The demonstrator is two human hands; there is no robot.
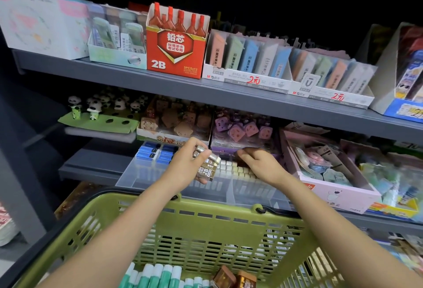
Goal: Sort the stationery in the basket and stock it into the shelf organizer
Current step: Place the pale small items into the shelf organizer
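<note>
My left hand (187, 161) grips a small bundle of brown-sleeved 2B erasers (208, 169) above the clear plastic shelf organizer (137, 173). My right hand (258, 161) reaches into the organizer's middle compartment, its fingers curled down onto a row of white erasers (238, 169); whether it holds one is hidden. Blue-sleeved erasers (155, 152) fill the organizer's back left compartment. Below, the green basket (206, 209) holds green-and-white glue sticks (158, 276) and two small brown boxes (233, 278).
Above the organizer stand trays of brown and purple novelty erasers (242, 129) and panda figures (96, 106). A pink box (332, 187) of packaged items sits to the right. The upper shelf (160, 83) carries a red 2B lead box (176, 42) and pastel packs.
</note>
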